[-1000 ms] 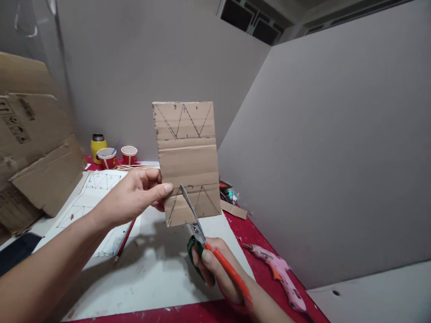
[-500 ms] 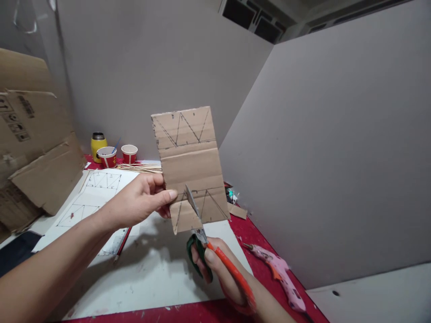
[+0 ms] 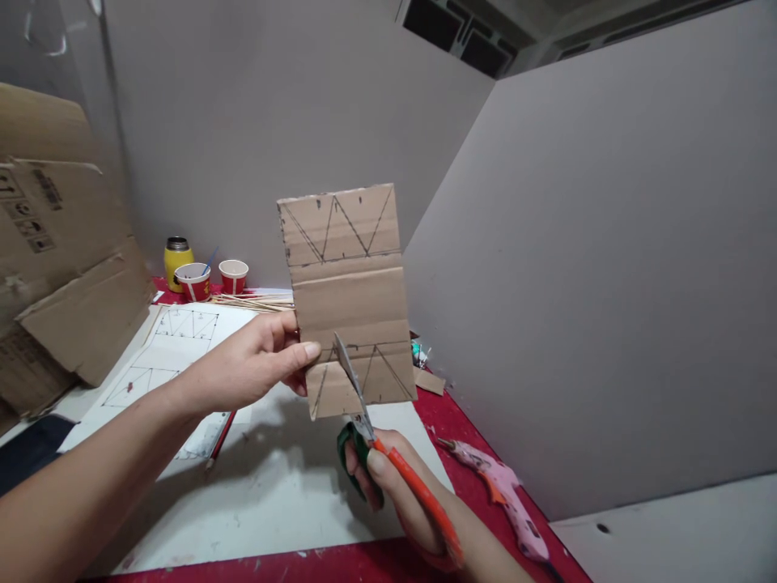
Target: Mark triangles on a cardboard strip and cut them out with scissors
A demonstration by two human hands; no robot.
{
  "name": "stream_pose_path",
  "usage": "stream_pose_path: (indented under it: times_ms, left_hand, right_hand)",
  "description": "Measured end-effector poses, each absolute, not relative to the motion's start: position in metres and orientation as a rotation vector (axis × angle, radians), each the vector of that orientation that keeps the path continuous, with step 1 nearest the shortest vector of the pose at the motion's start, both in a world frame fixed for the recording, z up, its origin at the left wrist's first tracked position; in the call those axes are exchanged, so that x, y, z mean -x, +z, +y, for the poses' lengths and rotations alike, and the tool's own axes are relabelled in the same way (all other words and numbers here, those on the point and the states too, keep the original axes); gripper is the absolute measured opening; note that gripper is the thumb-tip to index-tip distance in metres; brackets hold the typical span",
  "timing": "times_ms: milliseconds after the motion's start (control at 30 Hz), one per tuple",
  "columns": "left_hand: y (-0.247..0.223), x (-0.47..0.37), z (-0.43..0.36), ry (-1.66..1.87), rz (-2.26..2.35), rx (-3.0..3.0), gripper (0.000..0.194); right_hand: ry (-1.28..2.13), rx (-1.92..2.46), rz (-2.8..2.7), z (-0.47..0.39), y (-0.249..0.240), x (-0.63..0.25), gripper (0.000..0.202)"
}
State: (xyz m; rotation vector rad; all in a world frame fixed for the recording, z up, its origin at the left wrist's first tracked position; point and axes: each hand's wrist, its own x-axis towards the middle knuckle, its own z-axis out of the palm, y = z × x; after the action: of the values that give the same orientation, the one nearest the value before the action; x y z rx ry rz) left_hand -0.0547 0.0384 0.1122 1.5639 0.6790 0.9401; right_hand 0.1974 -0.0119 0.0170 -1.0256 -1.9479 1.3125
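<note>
Gripping a brown cardboard rectangle (image 3: 352,308) pencilled with dark zigzags: left hand (image 3: 267,355), pinching its left edge above the red tabletop (image 3: 340,560), presumably to steady it against the blades. Right hand (image 3: 393,484): closed round orange-and-green-handled steel scissors (image 3: 363,425), biting the lower edge. Behind: red-and-white paper cup (image 3: 194,289), slim blue stick (image 3: 211,261) inside; second red-and-white cup (image 3: 234,281), contents unseen; yellow dark-necked bottle (image 3: 172,264), contents hidden.
</note>
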Motion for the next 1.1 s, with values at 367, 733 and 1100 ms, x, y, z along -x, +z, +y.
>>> stream_pose_path:
  times_ms: [367,733,1100]
  left_hand:
    - [0.116,0.056,0.034,0.934,0.684,-1.597,0.02]
    - [0.116,0.056,0.038,0.94,0.668,-1.618,0.017]
    - [0.118,0.061,0.034,0.899,0.69,-1.728,0.015]
  right_hand:
    - [1.331,0.982,-1.933,-0.013,0.017,-0.19,0.06]
    - [1.347,1.012,-1.933,-0.013,0.018,-0.197,0.058]
    - [1.366,0.895,-1.94,-0.015,0.014,-0.188,0.058]
